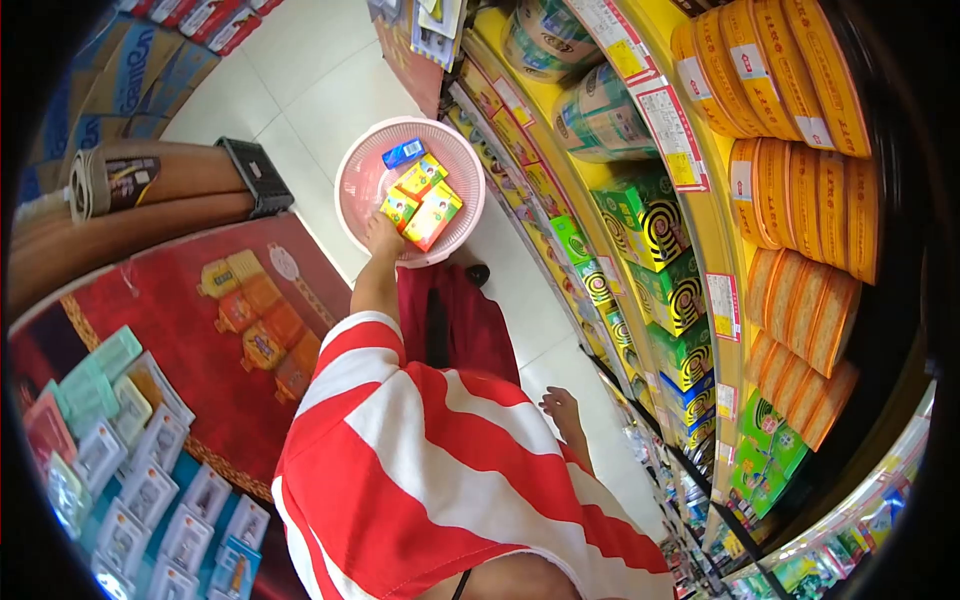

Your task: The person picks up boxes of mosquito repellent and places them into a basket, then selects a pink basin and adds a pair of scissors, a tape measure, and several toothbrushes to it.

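My left hand (384, 233) is at the near left rim of a round pink plastic basket (471, 190), closed on it, with the fingers partly hidden on the inner side. Close by those fingers lies a small yellow-and-green box (398, 207). Two more yellow boxes share the basket: a larger yellow-and-red one (433, 216) and another behind it (420, 176). At the far side rests a small blue packet (403, 153). My right hand (562, 408) hangs low at my side, holding nothing, its fingers loosely bent and apart.
On the right, shelves carry green boxes with black spirals (660, 225), large green packs (605, 112) and orange packs (800, 195). To the left are a red printed panel (200, 350), rolled mats (170, 190) and small packaged goods (165, 440). Pale tiles (310, 70) cover the floor.
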Tool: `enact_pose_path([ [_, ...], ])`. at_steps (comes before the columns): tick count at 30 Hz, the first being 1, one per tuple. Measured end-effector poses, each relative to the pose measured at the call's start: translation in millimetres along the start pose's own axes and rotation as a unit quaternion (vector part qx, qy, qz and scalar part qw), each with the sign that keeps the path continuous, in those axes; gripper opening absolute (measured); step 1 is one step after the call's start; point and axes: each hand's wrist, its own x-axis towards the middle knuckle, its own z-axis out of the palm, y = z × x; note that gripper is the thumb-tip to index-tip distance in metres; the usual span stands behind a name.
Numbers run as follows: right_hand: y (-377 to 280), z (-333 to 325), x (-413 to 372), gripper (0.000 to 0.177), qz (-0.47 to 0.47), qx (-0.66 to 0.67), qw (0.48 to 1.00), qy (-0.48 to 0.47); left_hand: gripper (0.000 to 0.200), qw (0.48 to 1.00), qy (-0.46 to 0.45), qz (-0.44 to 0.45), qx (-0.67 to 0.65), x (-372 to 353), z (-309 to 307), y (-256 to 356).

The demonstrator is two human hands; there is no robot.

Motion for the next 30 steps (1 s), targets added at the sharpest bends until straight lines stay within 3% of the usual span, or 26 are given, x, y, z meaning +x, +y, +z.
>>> enact_pose_path([
  [6,-24,25,3,0.035,-0.027,-0.025,0.999,0.008,0.085,0.994,0.004,0.112,-0.013,12,-18,-5],
  [10,-59,34,24,0.034,-0.13,-0.127,0.982,0.045,0.075,0.968,0.033,0.208,-0.14,35,-27,-12],
  [11,-70,39,33,0.032,-0.188,-0.154,0.968,0.067,0.071,0.965,0.034,0.193,-0.172,26,-40,-6],
  [12,-98,42,29,0.033,-0.194,-0.134,0.97,0.059,0.07,0.938,-0.041,0.214,-0.268,37,-40,-4],
  [13,-125,47,26,0.033,-0.222,-0.119,0.966,0.064,0.066,0.939,-0.022,0.243,-0.244,22,-56,7],
  [14,-150,50,25,0.033,-0.249,-0.104,0.96,0.067,0.062,0.886,-0.078,0.287,-0.355,7,-67,19],
  [15,-175,51,23,0.036,-0.28,-0.087,0.955,0.053,0.06,0.889,-0.059,0.326,-0.318,-36,-105,38],
  [16,-200,53,20,0.042,-0.312,-0.058,0.947,0.038,0.062,0.857,-0.099,0.348,-0.367,-64,-124,52],
  [17,-225,54,14,0.047,-0.344,-0.031,0.938,0.02,0.064,0.867,-0.075,0.388,-0.304,-97,-152,69],
  [18,-262,56,-11,0.057,-0.363,-0.004,0.932,0.008,0.066,0.833,-0.093,0.42,-0.347,-102,-145,74],
  [19,-297,56,-41,0.067,-0.38,0.023,0.925,-0.007,0.068,0.815,-0.051,0.506,-0.278,-109,-148,84],
  [20,-320,54,-59,0.076,-0.423,0.018,0.906,-0.004,0.07,0.808,-0.076,0.52,-0.266,-141,-168,97],
  [21,-337,52,-72,0.086,-0.465,0.014,0.885,-0.002,0.072,0.783,-0.099,0.565,-0.238,-166,-186,110],
  [22,-351,49,-86,0.089,-0.491,0.005,0.871,0.023,0.073,0.739,-0.059,0.646,-0.183,-175,-195,118],
  [24,-369,41,-106,0.094,-0.538,-0.01,0.84,0.073,0.074,0.679,-0.065,0.716,-0.147,-206,-221,140],
  [25,-371,35,-110,0.092,-0.571,-0.053,0.81,0.122,0.075,0.672,-0.073,0.723,-0.142,-218,-232,146],
  [28,-365,15,-116,0.086,-0.594,-0.025,0.795,0.116,0.076,0.647,-0.096,0.744,-0.139,-246,-257,163],
  [30,-365,9,-130,0.079,-0.592,0.08,0.797,0.092,0.077,0.631,-0.108,0.754,-0.148,-261,-269,168],
])
